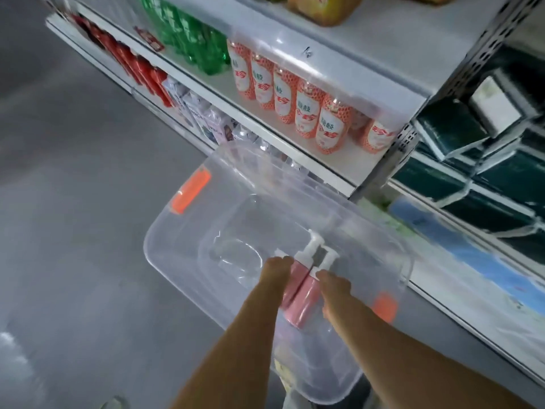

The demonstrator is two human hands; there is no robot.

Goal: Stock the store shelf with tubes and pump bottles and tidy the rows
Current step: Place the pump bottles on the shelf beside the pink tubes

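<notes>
Two pink pump bottles [296,293] with white pump heads lie side by side inside a clear plastic bin [165,231] that has orange handles. My left hand [275,271] curls around the left bottle. On the other side my right hand [334,287] grips the right bottle. Both forearms reach down into the bin from the bottom of the view. The picture is blurred by motion, so the fingers are hard to make out.
Behind the bin stands a white store shelf [295,160] with orange-and-white bottles [306,113], green bottles [191,39], red packs [141,69] and pale packs [206,116] lower down. A perforated metal upright [407,140] ends the shelf. Grey floor [73,202] lies to the left.
</notes>
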